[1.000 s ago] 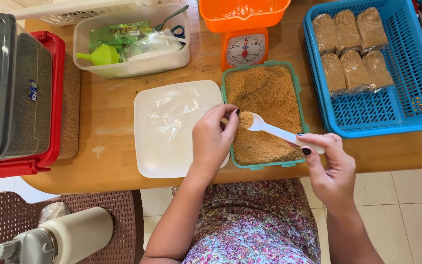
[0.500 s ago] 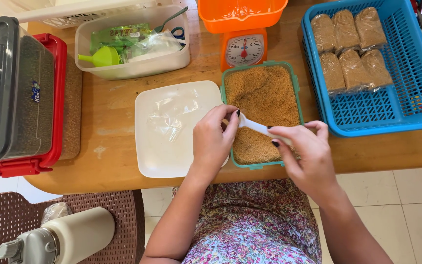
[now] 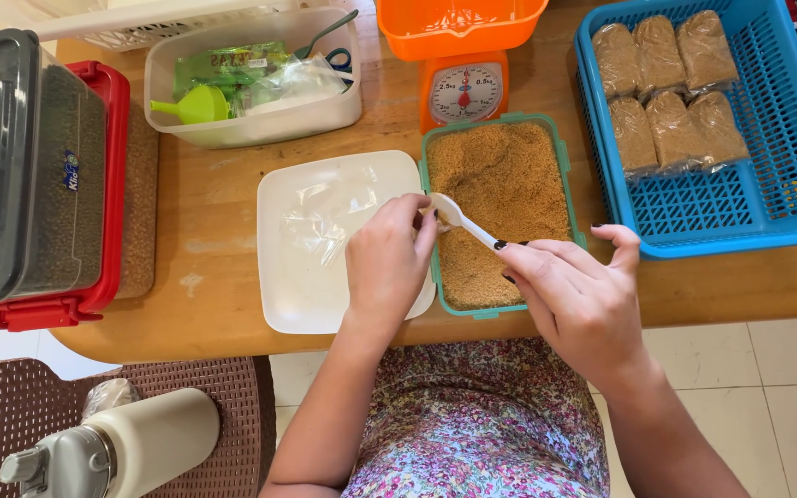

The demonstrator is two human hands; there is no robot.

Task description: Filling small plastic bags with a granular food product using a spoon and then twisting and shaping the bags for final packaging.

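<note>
- A right hand (image 3: 578,300) pinches the handle of a white plastic spoon (image 3: 460,221) over a green-rimmed tub of brown granules (image 3: 500,184); the handle's end is hidden under the fingers.
- The left hand (image 3: 387,263) is curled shut at the spoon's bowl, over the edge of a white square tray (image 3: 297,286); what it holds is hidden.
- An orange scale (image 3: 461,88) and a blue basket of filled packets (image 3: 767,194) are cut off at the frame's edge.
</note>
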